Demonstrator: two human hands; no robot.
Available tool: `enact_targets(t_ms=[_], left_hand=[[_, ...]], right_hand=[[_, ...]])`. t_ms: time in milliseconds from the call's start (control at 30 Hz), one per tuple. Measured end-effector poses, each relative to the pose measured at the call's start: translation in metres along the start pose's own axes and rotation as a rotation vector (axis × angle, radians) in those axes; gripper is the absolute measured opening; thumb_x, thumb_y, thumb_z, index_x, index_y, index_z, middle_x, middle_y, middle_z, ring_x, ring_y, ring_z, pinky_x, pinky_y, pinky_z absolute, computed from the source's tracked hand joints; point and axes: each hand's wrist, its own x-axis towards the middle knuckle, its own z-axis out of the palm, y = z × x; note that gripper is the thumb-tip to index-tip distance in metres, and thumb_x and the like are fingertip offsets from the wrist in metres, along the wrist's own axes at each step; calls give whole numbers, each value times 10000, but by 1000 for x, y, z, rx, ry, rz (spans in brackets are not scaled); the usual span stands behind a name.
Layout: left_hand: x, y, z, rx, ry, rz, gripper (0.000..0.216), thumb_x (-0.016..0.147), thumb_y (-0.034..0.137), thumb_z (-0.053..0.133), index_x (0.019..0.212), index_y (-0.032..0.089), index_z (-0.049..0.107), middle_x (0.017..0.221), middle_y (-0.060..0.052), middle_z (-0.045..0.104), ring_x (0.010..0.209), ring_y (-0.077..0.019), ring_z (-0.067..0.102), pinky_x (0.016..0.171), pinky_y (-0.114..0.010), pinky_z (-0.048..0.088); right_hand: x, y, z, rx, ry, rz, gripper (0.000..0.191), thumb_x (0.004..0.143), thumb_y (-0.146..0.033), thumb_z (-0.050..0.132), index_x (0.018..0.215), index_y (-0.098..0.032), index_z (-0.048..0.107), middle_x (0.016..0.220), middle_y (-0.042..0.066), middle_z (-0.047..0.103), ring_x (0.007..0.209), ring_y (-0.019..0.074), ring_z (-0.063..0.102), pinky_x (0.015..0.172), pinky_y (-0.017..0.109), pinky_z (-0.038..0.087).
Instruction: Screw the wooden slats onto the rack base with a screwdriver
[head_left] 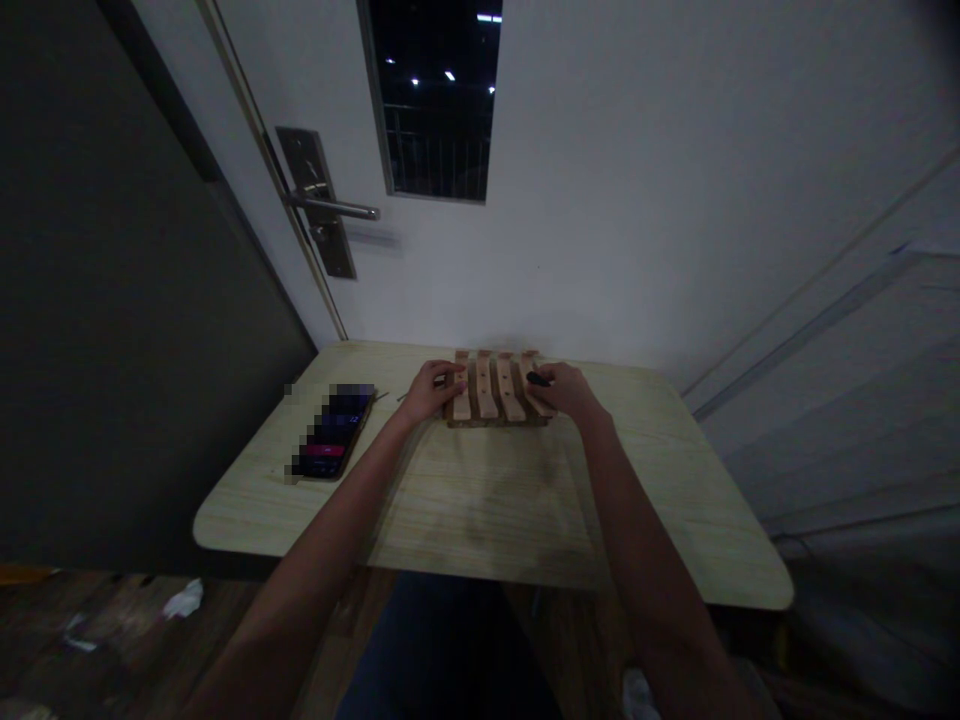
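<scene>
A wooden piece with several pale, curved slats (485, 390) on a darker wooden base (495, 423) rests near the back of the table. Dark dots, perhaps screws or holes, mark the slats. My left hand (431, 390) grips its left end, the thumb lying over the leftmost slat. At the opposite end, my right hand (562, 390) is closed around a small black object (538, 379), held against the rightmost slat. What kind of object it is I cannot make out. Thin dark sticks or tools (403, 397) lie just left of my left hand.
The pale wood-grain table (487, 510) stands against a white door (637, 200) with a metal handle (337, 208) and a dark window (439, 100). A phone (337, 430) with its screen lit lies at the table's left. White scraps (184, 599) litter the floor.
</scene>
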Motion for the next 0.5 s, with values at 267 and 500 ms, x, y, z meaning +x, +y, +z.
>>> enact_targets(t_ms=[267,500], left_hand=[[1,9,-10,15,7,-33,345,743,396,665,1045,229,664,1169,-85,585,1083,-219,565,910,-387,507],[-1,2,-54,692,33,-116,175,677,97,609,789,184,711,817,-91,679,801,-239,637,841,-390,511]], right_hand=[[-4,-5,-6,26,53,70,179,788,-306,582,859,-193,701,817,71,703,733,159,606,675,268,434],[4,-33,-20,231,159,-169,215,831,-314,561,939,-160,665,939,96,700,865,193,635,795,317,476]])
